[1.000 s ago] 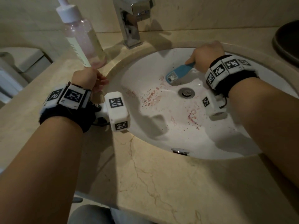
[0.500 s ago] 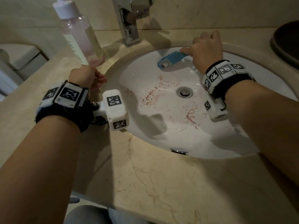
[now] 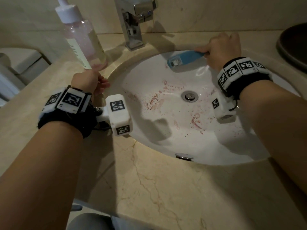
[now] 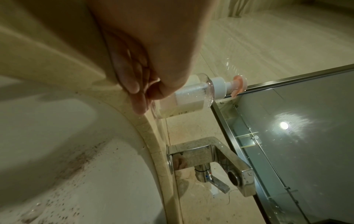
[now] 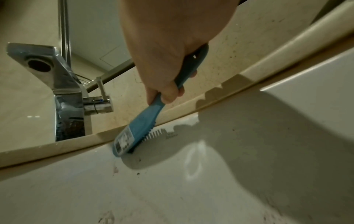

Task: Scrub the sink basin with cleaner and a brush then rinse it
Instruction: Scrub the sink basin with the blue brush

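Note:
My right hand (image 3: 219,45) (image 5: 168,60) grips the handle of a blue scrub brush (image 3: 182,59) (image 5: 145,118). Its bristled head presses against the back wall of the white sink basin (image 3: 166,135) (image 5: 172,189), just under the rim and right of the faucet (image 3: 134,22) (image 5: 63,78). Reddish specks and smears (image 3: 154,98) lie around the drain (image 3: 189,95). My left hand (image 3: 89,80) (image 4: 143,68) rests on the counter at the basin's left rim, fingers curled in, holding nothing. A clear pump bottle of cleaner (image 3: 83,44) (image 4: 191,94) stands just beyond it.
A beige marble counter (image 3: 149,188) surrounds the basin. A dark round bowl (image 3: 294,47) sits at the far right. The overflow hole (image 3: 183,156) is in the basin's near wall. A mirror (image 4: 287,136) rises behind the faucet.
My right hand has carried the brush from beside the drain up the back wall to just under the rim. The left hand has stayed at the left rim.

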A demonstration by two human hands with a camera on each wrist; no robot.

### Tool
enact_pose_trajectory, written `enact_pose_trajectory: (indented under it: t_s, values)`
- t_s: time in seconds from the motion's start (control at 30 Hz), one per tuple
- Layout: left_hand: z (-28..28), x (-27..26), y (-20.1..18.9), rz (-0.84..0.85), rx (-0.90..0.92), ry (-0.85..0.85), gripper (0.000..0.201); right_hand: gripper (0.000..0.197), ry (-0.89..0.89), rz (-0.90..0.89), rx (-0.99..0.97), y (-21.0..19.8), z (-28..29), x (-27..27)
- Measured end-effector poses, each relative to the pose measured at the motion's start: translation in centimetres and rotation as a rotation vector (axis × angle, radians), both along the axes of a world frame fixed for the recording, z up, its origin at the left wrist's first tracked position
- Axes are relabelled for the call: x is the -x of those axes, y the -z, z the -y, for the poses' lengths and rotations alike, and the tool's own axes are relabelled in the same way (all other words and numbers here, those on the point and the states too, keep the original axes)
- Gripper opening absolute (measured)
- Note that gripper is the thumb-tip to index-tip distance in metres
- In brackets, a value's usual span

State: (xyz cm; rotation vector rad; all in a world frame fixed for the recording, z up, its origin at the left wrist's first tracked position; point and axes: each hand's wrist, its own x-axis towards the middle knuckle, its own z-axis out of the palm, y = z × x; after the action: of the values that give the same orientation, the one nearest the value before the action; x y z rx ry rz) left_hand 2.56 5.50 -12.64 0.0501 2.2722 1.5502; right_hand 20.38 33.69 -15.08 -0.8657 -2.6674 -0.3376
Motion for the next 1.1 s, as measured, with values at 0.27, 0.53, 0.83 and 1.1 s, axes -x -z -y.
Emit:
enact_pose_trajectory:
  t_s: [0.27, 0.53, 0.83, 1.1]
  values:
    - [0.1, 0.1, 0.1, 0.008, -0.019, -0.006, 0.027, 0.036, 0.052, 0.133, 0.078, 1.1, -0.4, -0.9]
    - [0.1, 0.0, 0.2, -0.015, -0.041, -0.015, 0.027, 0.04, 0.045, -0.061, 0.157, 0.9, -1.0, -0.5]
    - [0.1, -0.2, 0.1, -0.021, -0.053, -0.023, 0.027, 0.043, 0.028, -0.016, 0.169, 1.3, -0.7, -0.5]
    - [0.1, -0.1, 0.2, -0.016, -0.048, -0.02, 0.027, 0.041, 0.034, -0.128, 0.078, 1.1, -0.5, -1.1]
